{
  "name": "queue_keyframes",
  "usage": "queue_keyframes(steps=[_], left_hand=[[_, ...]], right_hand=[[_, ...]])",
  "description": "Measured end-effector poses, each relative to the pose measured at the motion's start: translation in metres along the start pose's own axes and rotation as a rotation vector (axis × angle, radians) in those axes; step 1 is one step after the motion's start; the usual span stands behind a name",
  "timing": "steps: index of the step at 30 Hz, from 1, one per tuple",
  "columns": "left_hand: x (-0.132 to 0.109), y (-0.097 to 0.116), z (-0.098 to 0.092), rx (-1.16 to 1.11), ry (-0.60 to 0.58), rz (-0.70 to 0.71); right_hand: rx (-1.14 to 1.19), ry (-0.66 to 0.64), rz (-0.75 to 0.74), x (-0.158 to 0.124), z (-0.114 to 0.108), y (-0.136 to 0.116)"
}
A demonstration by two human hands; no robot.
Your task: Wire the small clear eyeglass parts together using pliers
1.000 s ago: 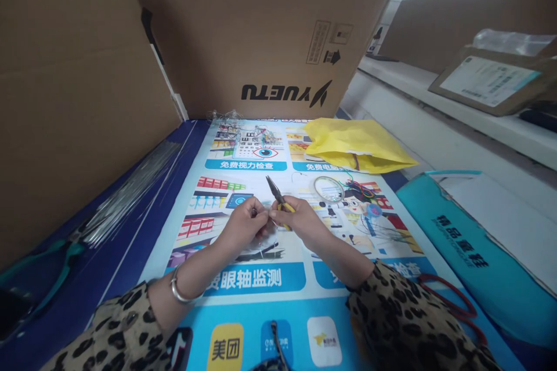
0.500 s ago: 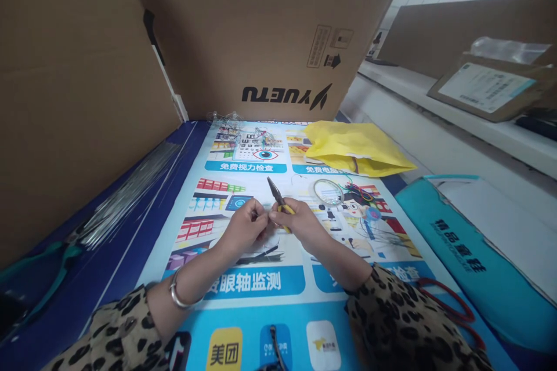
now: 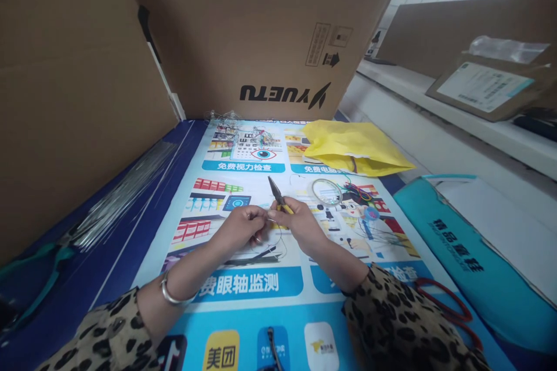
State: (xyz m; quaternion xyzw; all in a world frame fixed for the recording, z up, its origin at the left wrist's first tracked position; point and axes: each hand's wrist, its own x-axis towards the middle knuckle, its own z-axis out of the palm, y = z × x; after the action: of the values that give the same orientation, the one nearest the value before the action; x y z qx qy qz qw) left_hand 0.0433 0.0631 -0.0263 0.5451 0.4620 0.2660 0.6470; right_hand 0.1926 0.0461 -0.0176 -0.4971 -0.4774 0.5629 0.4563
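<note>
My right hand (image 3: pixel 300 225) is closed around needle-nose pliers (image 3: pixel 275 191) with yellow handles; their dark jaws point up and away from me. Close beside it, my left hand (image 3: pixel 243 226) pinches a thin wire (image 3: pixel 282 237), which curves down in a loose loop below the fingers. The wire runs toward the right fingertips too, though its ends are hard to make out. Both hands hover over the printed poster sheet (image 3: pixel 274 308) that covers the table.
Right of the hands lie a roll of clear tape (image 3: pixel 314 192), coloured cords (image 3: pixel 359 190) and a yellow bag (image 3: pixel 354 145). Straight wires (image 3: pixel 126 197) and teal-handled cutters (image 3: pixel 56 266) are at left. Red-handled scissors (image 3: pixel 448 301) and a teal box (image 3: pixel 470 255) sit at right; cardboard (image 3: pixel 261 29) stands behind.
My left hand has shifted slightly down and left, turning a little, and the wire loop now shows between the hands. The right hand still grips the pliers, almost unmoved.
</note>
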Motion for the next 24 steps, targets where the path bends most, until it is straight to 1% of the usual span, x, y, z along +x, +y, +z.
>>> queue_keyframes(steps=[7, 12, 18, 24], left_hand=[[0.0014, -0.0044, -0.0017, -0.015, -0.025, -0.011], [0.0014, -0.0076, -0.0021, -0.075, -0.040, 0.049], [0.0025, -0.0059, -0.0031, -0.148, -0.054, -0.028], [0.0007, -0.0020, -0.0016, -0.170, -0.067, -0.029]], right_hand=[[0.045, 0.016, -0.011, 0.0025, 0.0015, 0.0040], [0.098, 0.016, -0.025, 0.0036, 0.0048, 0.0071], [0.174, -0.017, -0.026, 0.0028, 0.0092, 0.0085], [0.177, -0.002, -0.027, 0.0037, 0.0095, 0.0084]])
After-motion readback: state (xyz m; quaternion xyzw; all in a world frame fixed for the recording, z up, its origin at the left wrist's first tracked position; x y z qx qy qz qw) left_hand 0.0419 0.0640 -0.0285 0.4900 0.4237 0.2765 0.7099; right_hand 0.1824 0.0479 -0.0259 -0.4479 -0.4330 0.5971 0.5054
